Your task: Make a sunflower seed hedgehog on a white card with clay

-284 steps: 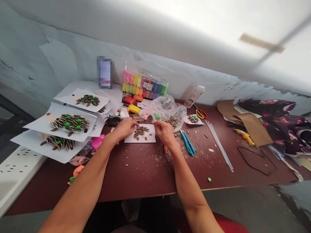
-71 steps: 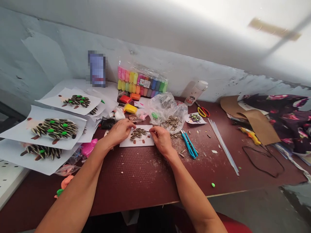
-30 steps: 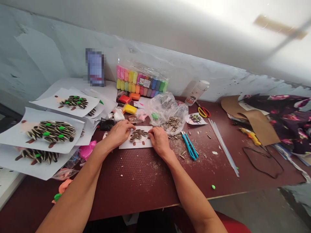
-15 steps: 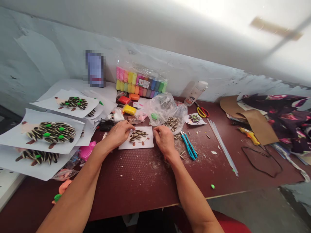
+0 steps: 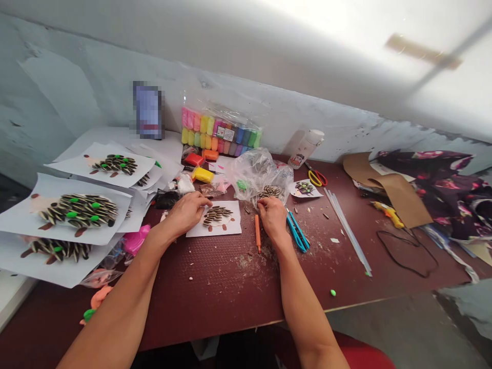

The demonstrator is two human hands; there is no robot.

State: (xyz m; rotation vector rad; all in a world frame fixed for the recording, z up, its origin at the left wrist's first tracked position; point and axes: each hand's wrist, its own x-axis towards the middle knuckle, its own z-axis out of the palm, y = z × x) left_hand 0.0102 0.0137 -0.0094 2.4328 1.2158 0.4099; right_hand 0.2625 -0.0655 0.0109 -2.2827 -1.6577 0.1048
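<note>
My left hand (image 5: pixel 187 214) rests at the left edge of a small white paper card (image 5: pixel 232 229), its bent fingertips closed on the card's upper left corner. Dark striped sunflower seeds cover a hedgehog figure (image 5: pixel 218 217) on that card, which has a pale body and brown feet. To the right, my right hand (image 5: pixel 273 218) has its fingers pinched together at the front of a pile of sunflower seeds (image 5: pixel 269 191). Whether a seed is between those fingertips is hidden. An orange pen-like stick (image 5: pixel 257 233) lies beside the right hand, and a blue utility knife (image 5: pixel 298 231) on its other side.
Finished-looking hedgehog sheets (image 5: pixel 77 212) are stacked at left. Behind stand a pack of coloured clay (image 5: pixel 221 130), a plastic bag (image 5: pixel 251 169) and a white bottle (image 5: pixel 306 148). Scissors (image 5: pixel 317 178), clear glue sticks (image 5: pixel 348 230) and a yellow glue gun (image 5: pixel 388 214) lie right.
My right hand has left the card's right edge and moved right and up to the seed pile, uncovering the orange stick. My left hand stays at the card.
</note>
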